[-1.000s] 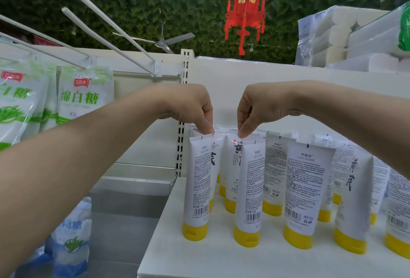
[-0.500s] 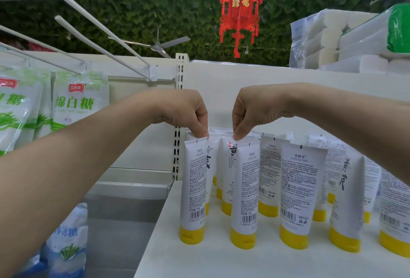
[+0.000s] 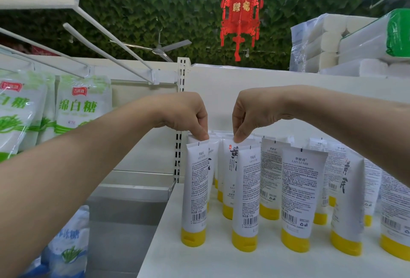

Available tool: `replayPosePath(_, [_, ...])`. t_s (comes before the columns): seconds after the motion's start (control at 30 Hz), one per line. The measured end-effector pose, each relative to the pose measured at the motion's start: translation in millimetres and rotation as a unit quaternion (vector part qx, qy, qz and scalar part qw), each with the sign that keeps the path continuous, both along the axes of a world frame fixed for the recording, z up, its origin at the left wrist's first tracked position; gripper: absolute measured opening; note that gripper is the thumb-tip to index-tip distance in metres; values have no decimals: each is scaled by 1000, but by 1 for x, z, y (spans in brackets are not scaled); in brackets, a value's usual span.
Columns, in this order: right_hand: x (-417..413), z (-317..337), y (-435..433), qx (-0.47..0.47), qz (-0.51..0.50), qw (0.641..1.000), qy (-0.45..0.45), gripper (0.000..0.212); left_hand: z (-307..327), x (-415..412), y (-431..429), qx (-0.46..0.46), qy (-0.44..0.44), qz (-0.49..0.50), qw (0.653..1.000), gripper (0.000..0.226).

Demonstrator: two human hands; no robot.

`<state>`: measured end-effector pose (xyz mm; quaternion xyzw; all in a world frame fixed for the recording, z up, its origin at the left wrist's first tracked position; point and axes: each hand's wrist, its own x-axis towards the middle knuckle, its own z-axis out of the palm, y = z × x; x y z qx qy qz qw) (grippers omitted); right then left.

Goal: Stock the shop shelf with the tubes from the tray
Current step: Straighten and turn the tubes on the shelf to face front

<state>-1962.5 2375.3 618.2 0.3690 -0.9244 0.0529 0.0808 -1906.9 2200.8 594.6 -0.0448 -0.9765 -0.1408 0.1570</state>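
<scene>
Several white tubes with yellow caps stand cap-down in rows on the white shelf. My left hand pinches the top seam of a second-row tube, just behind the front left tube. My right hand pinches the top of the neighbouring second-row tube, which has a large black character on it. That tube stands behind another front tube. Both pinched tubes are upright. No tray is in view.
Green-and-white sugar bags hang from white peg hooks on the left. A blue bag lies on the lower grey shelf. Wrapped paper rolls sit on top at the right. A red lantern hangs above.
Both hands stay pinched on the same tube tops. The view has tilted up slightly, so everything sits a little lower in the frame.
</scene>
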Motion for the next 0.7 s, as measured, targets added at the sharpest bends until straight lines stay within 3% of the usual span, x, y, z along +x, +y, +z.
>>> replayPosePath(0.7, [3, 0, 2, 3, -2, 1000, -25, 10, 1, 1, -1, 14, -43, -10, 999, 12])
